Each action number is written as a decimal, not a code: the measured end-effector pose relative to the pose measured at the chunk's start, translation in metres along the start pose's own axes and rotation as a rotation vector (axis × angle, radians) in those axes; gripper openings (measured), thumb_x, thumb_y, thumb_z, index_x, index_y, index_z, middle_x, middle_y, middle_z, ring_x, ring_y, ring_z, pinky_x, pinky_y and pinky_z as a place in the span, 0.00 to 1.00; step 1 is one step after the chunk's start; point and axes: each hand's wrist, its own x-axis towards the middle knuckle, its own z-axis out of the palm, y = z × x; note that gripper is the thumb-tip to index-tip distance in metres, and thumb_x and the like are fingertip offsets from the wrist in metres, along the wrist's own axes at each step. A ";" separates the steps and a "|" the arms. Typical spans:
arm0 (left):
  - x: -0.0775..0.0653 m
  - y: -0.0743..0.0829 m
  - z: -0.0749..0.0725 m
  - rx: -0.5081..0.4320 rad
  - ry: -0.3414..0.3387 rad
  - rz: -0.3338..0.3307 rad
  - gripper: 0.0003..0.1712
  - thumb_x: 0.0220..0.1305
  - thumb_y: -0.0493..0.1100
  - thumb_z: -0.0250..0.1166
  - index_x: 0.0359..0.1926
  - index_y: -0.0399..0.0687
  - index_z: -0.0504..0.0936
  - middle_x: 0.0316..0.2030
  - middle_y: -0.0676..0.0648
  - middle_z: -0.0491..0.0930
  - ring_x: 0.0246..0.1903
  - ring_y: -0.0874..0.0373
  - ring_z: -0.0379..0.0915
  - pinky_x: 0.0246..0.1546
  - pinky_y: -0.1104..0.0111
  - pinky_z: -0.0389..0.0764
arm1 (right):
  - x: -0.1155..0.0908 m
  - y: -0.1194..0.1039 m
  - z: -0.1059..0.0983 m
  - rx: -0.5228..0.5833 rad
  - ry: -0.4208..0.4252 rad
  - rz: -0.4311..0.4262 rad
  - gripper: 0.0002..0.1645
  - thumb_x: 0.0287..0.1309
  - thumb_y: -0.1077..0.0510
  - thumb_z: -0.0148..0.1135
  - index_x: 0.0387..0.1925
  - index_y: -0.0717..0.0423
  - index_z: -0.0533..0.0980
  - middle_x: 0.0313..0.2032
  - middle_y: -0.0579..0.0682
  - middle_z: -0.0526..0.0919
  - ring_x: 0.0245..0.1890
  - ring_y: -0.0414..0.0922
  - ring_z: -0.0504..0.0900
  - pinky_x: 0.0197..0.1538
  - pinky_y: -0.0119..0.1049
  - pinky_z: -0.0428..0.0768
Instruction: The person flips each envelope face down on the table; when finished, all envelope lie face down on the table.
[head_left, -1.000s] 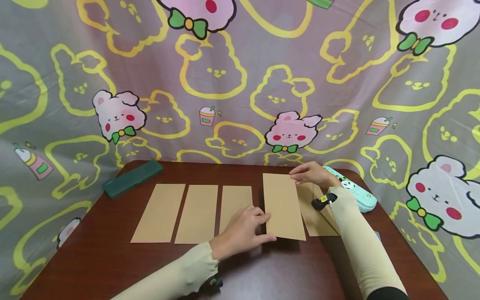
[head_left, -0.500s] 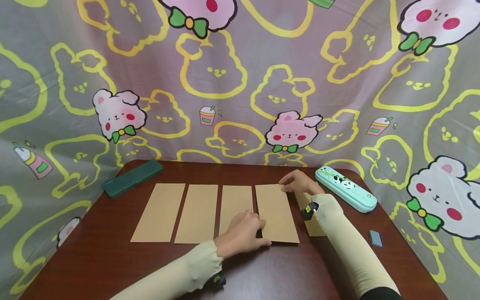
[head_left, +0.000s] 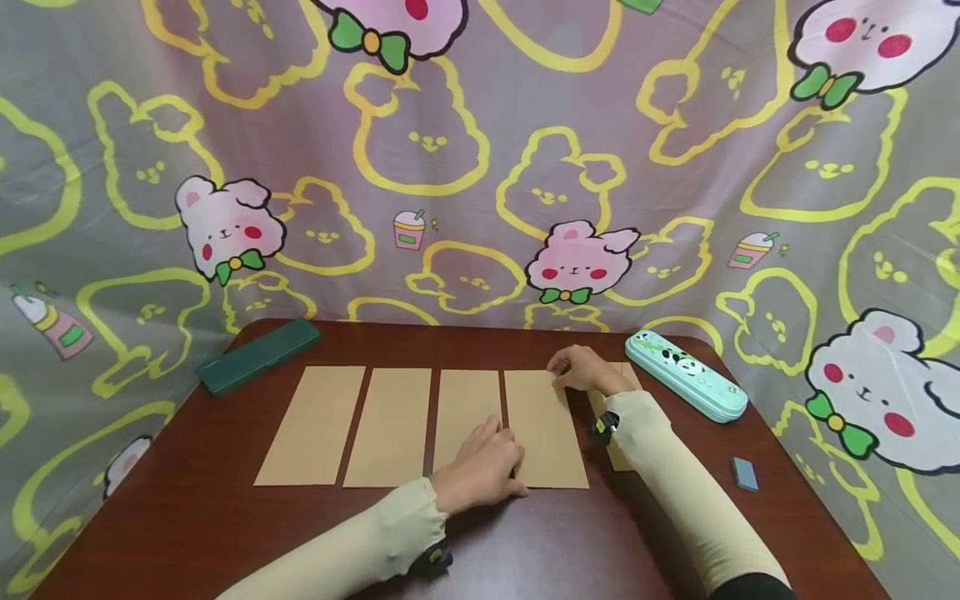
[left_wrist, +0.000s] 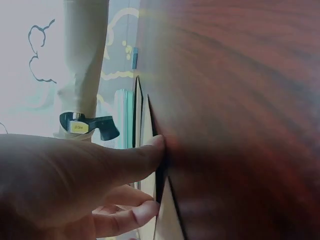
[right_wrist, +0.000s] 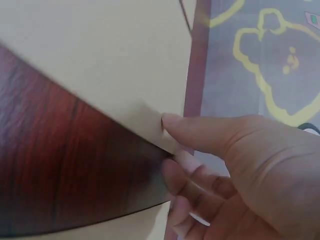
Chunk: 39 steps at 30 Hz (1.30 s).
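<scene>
Five upright rectangles of brown kraft paper lie in a row, so several in all; the fourth sheet (head_left: 551,429) is between my hands. My left hand (head_left: 480,467) holds its near left corner, thumb at the near edge, fingers bent at the left side. In the right wrist view, my right hand (right_wrist: 220,165) pinches the far right corner, thumb on top and fingertips below. The left hand covers part of the third sheet (head_left: 467,400). Under the right wrist, the rightmost sheet (head_left: 621,454) is partly hidden.
Two more sheets, the leftmost (head_left: 311,425) and its neighbour (head_left: 388,425), lie at left. A dark green case (head_left: 258,357) sits back left, a mint panda pencil case (head_left: 686,375) back right. A small blue block (head_left: 745,473) lies near the right edge. Patterned cloth (head_left: 450,167) surrounds the table (head_left: 525,550).
The fourth sheet has come down and left from above the table and now lies in line beside the third. Both hands moved with it, the right one away from the pencil case.
</scene>
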 end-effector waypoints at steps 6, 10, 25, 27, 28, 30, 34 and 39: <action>0.001 0.002 -0.004 0.009 -0.019 0.012 0.23 0.48 0.65 0.79 0.24 0.56 0.81 0.33 0.55 0.78 0.39 0.57 0.64 0.40 0.68 0.68 | -0.010 0.006 -0.006 -0.016 0.001 -0.034 0.16 0.62 0.57 0.72 0.51 0.57 0.85 0.50 0.56 0.88 0.54 0.55 0.83 0.59 0.53 0.80; 0.014 0.018 -0.010 0.022 -0.011 0.055 0.30 0.46 0.69 0.78 0.44 0.57 0.87 0.43 0.54 0.79 0.44 0.58 0.67 0.40 0.69 0.70 | -0.026 0.022 -0.035 -0.035 0.014 0.016 0.18 0.66 0.57 0.67 0.54 0.61 0.83 0.51 0.63 0.86 0.54 0.60 0.83 0.56 0.56 0.81; 0.099 0.103 0.010 0.201 -0.137 0.030 0.30 0.57 0.78 0.63 0.46 0.64 0.84 0.54 0.55 0.79 0.53 0.60 0.73 0.46 0.69 0.75 | -0.050 0.072 -0.062 -0.188 -0.112 0.259 0.29 0.61 0.70 0.53 0.65 0.64 0.75 0.57 0.70 0.79 0.35 0.50 0.76 0.34 0.37 0.71; 0.098 0.105 0.012 0.221 -0.172 0.030 0.28 0.60 0.78 0.62 0.45 0.67 0.86 0.57 0.57 0.79 0.56 0.60 0.72 0.49 0.69 0.74 | -0.050 0.073 -0.060 -0.153 -0.146 0.266 0.33 0.61 0.72 0.51 0.69 0.64 0.71 0.56 0.68 0.79 0.30 0.46 0.73 0.32 0.36 0.70; 0.096 0.105 0.013 0.229 -0.179 0.035 0.27 0.60 0.78 0.61 0.44 0.67 0.86 0.57 0.57 0.80 0.56 0.60 0.72 0.49 0.68 0.74 | -0.052 0.073 -0.060 -0.140 -0.163 0.268 0.34 0.61 0.72 0.52 0.70 0.63 0.70 0.53 0.67 0.79 0.29 0.45 0.72 0.31 0.35 0.69; 0.093 0.106 0.014 0.243 -0.172 0.060 0.24 0.61 0.76 0.62 0.40 0.68 0.87 0.54 0.58 0.82 0.55 0.61 0.73 0.50 0.68 0.74 | -0.055 0.072 -0.061 -0.117 -0.187 0.251 0.32 0.60 0.72 0.55 0.68 0.63 0.70 0.47 0.64 0.79 0.28 0.44 0.72 0.31 0.34 0.70; 0.088 0.107 0.012 0.264 -0.116 0.099 0.20 0.59 0.74 0.67 0.30 0.68 0.86 0.41 0.59 0.86 0.44 0.62 0.78 0.43 0.67 0.75 | -0.062 0.067 -0.066 -0.080 -0.194 0.204 0.25 0.53 0.70 0.63 0.55 0.61 0.77 0.40 0.56 0.78 0.32 0.45 0.74 0.34 0.35 0.74; 0.087 0.104 0.009 0.297 -0.078 0.105 0.20 0.56 0.74 0.69 0.26 0.68 0.84 0.34 0.61 0.87 0.35 0.63 0.80 0.38 0.68 0.73 | -0.056 0.066 -0.070 -0.026 -0.241 0.253 0.18 0.53 0.64 0.70 0.45 0.58 0.75 0.32 0.49 0.75 0.30 0.44 0.72 0.32 0.36 0.72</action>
